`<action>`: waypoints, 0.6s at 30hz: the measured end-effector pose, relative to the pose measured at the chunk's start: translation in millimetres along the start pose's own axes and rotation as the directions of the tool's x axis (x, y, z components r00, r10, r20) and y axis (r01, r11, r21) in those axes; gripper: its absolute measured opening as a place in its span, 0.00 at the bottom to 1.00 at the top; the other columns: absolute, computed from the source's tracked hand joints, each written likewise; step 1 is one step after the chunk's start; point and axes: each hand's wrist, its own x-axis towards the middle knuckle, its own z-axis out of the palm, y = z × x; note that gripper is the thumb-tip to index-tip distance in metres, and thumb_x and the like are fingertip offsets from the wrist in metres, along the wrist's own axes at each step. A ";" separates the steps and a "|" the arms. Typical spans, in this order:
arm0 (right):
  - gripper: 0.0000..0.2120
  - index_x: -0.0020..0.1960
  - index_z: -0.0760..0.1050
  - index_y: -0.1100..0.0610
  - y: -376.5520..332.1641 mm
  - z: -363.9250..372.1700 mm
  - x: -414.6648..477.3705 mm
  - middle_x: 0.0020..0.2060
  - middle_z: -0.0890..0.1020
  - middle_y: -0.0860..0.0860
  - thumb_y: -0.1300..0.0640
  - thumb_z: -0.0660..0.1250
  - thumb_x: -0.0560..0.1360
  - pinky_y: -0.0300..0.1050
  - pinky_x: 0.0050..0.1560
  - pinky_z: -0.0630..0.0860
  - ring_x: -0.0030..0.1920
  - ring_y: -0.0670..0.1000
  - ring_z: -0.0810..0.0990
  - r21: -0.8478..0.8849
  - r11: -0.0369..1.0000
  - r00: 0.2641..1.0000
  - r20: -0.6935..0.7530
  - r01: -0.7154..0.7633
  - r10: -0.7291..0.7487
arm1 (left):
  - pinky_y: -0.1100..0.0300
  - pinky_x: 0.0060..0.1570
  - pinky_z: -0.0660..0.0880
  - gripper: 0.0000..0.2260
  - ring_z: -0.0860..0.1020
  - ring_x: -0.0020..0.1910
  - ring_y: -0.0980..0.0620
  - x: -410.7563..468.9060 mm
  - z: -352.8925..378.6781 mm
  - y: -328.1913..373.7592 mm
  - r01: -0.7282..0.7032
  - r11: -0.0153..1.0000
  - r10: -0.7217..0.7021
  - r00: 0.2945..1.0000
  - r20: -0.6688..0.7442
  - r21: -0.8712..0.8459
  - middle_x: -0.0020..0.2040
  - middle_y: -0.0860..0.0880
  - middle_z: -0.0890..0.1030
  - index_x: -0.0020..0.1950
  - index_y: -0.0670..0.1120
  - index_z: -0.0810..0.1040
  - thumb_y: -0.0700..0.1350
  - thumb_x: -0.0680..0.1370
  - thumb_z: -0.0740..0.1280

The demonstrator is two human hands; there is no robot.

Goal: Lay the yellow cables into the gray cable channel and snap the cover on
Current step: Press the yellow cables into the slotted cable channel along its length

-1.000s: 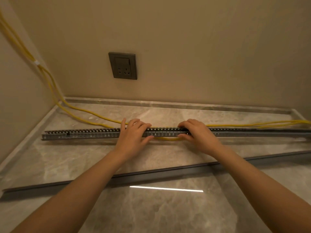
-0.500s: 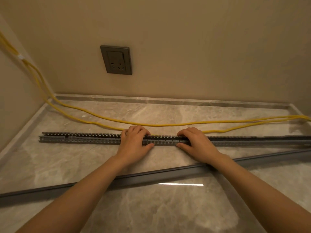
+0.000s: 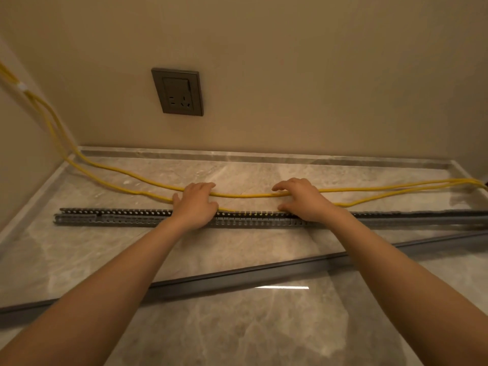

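The gray slotted cable channel (image 3: 116, 217) lies lengthwise on the marble floor, parallel to the back wall. Two yellow cables (image 3: 245, 195) run from the left wall across the floor behind the channel to the right edge. One hugs the channel's far side between my hands. My left hand (image 3: 195, 204) and my right hand (image 3: 303, 198) reach over the channel, their fingers curled onto the farther cable. The long gray cover (image 3: 237, 280) lies diagonally on the floor under my forearms.
A dark wall socket (image 3: 178, 92) sits on the beige back wall above the floor. A raised marble border (image 3: 264, 155) runs along the wall. The left wall (image 3: 21, 154) meets it at the corner where the cables climb.
Both hands left the channel and moved back onto the farther yellow cable. The cables now lie farther behind the channel than one second ago.
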 end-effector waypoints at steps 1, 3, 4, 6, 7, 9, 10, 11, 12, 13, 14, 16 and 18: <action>0.22 0.64 0.71 0.50 -1.4 -1.2 3.6 0.61 0.75 0.52 0.52 0.70 0.72 0.55 0.63 0.68 0.62 0.56 0.69 -0.011 1.000 1.000 0.021 0.003 -0.003 | 0.39 0.70 0.51 0.22 0.57 0.72 0.45 2.1 -2.6 -2.1 0.020 1.000 -0.021 1.000 0.006 0.008 0.72 0.49 0.63 0.70 0.52 0.64 0.46 0.76 0.60; 0.22 0.63 0.72 0.50 -3.2 -3.3 8.7 0.59 0.77 0.52 0.50 0.72 0.70 0.55 0.61 0.70 0.60 0.55 0.72 -0.010 1.000 0.998 0.057 0.011 -0.010 | 0.39 0.69 0.54 0.20 0.60 0.69 0.44 4.8 -7.3 -4.8 0.046 0.999 -0.046 0.999 0.004 0.029 0.69 0.48 0.65 0.66 0.53 0.69 0.46 0.74 0.62; 0.23 0.62 0.73 0.50 -3.1 -4.3 10.4 0.59 0.78 0.52 0.49 0.72 0.69 0.55 0.61 0.71 0.60 0.55 0.73 -0.003 1.000 0.997 0.076 0.013 -0.012 | 0.40 0.69 0.55 0.19 0.61 0.68 0.44 5.7 -9.6 -5.1 0.062 0.997 -0.062 0.998 0.001 0.037 0.67 0.48 0.66 0.64 0.54 0.71 0.46 0.73 0.63; 0.24 0.61 0.73 0.50 -2.6 -6.1 12.3 0.58 0.77 0.52 0.47 0.74 0.68 0.54 0.60 0.72 0.59 0.54 0.73 0.015 1.000 0.993 0.113 0.014 -0.015 | 0.40 0.67 0.58 0.17 0.63 0.66 0.43 7.3 -16.5 -5.8 0.093 0.994 -0.094 0.995 0.021 0.052 0.64 0.46 0.68 0.60 0.55 0.73 0.46 0.72 0.67; 0.25 0.61 0.74 0.50 -2.1 -6.7 12.3 0.58 0.77 0.52 0.47 0.74 0.67 0.53 0.60 0.72 0.58 0.54 0.74 0.026 1.000 0.992 0.123 0.015 -0.018 | 0.41 0.67 0.61 0.17 0.64 0.65 0.43 8.5 -20.8 -6.4 0.091 0.994 -0.094 0.994 0.048 0.063 0.63 0.46 0.69 0.59 0.55 0.74 0.46 0.71 0.69; 0.24 0.59 0.74 0.51 -0.5 -6.9 11.7 0.56 0.77 0.52 0.47 0.75 0.66 0.51 0.58 0.73 0.56 0.53 0.75 0.039 0.999 0.991 0.126 0.030 -0.035 | 0.42 0.64 0.65 0.18 0.68 0.62 0.43 11.5 -30.8 -8.3 0.044 0.994 -0.055 0.992 0.112 0.096 0.60 0.47 0.72 0.57 0.55 0.75 0.48 0.69 0.73; 0.23 0.58 0.75 0.51 0.6 -6.6 11.1 0.55 0.78 0.52 0.48 0.75 0.66 0.50 0.57 0.74 0.55 0.52 0.75 0.036 0.998 0.991 0.125 0.044 -0.048 | 0.43 0.63 0.67 0.17 0.71 0.60 0.44 12.6 -35.6 -9.2 0.012 0.993 -0.028 0.989 0.143 0.114 0.58 0.48 0.74 0.56 0.54 0.76 0.48 0.68 0.74; 0.22 0.57 0.75 0.52 1.6 -5.9 10.4 0.54 0.78 0.52 0.48 0.75 0.66 0.50 0.56 0.74 0.54 0.52 0.76 0.030 0.998 0.990 0.123 0.060 -0.064 | 0.44 0.62 0.68 0.17 0.72 0.58 0.45 13.4 -39.5 -9.7 -0.021 0.991 -0.002 0.986 0.168 0.134 0.57 0.48 0.74 0.55 0.53 0.76 0.47 0.68 0.74; 0.20 0.56 0.75 0.53 2.3 -4.8 9.7 0.53 0.79 0.52 0.49 0.75 0.67 0.50 0.54 0.75 0.52 0.52 0.76 0.024 0.997 0.990 0.121 0.074 -0.077 | 0.45 0.60 0.70 0.16 0.73 0.56 0.46 13.9 -42.2 -10.2 -0.054 0.985 0.023 0.983 0.184 0.161 0.55 0.48 0.75 0.54 0.53 0.76 0.47 0.68 0.75; 0.17 0.54 0.75 0.53 2.8 -3.4 8.8 0.51 0.79 0.52 0.49 0.74 0.68 0.50 0.53 0.75 0.51 0.52 0.76 0.021 0.996 0.990 0.115 0.085 -0.087 | 0.46 0.58 0.72 0.15 0.74 0.54 0.46 14.3 -43.4 -10.7 -0.085 0.977 0.048 0.981 0.190 0.194 0.54 0.48 0.75 0.54 0.52 0.76 0.46 0.69 0.74; 0.15 0.52 0.76 0.53 3.1 -1.8 7.9 0.49 0.79 0.51 0.49 0.73 0.69 0.49 0.51 0.74 0.50 0.52 0.76 0.017 0.996 0.990 0.103 0.092 -0.093 | 0.47 0.56 0.73 0.14 0.74 0.53 0.47 14.5 -43.5 -11.1 -0.117 0.967 0.074 0.979 0.188 0.225 0.54 0.47 0.76 0.53 0.50 0.76 0.45 0.70 0.73; 0.10 0.49 0.75 0.55 3.3 1.7 5.6 0.46 0.78 0.51 0.51 0.70 0.72 0.48 0.48 0.73 0.48 0.53 0.76 0.001 0.995 0.993 0.071 0.098 -0.098 | 0.49 0.55 0.73 0.11 0.73 0.52 0.46 14.5 -40.7 -12.7 -0.166 0.947 0.117 0.976 0.185 0.274 0.55 0.45 0.75 0.54 0.48 0.75 0.44 0.73 0.70; 0.08 0.50 0.75 0.55 2.8 4.7 3.9 0.48 0.78 0.53 0.51 0.67 0.74 0.48 0.48 0.72 0.48 0.53 0.74 -0.044 0.993 0.993 0.051 0.111 -0.109 | 0.49 0.56 0.71 0.09 0.70 0.55 0.45 13.4 -37.5 -15.8 -0.198 0.921 0.144 0.973 0.180 0.335 0.56 0.44 0.72 0.56 0.47 0.74 0.45 0.76 0.66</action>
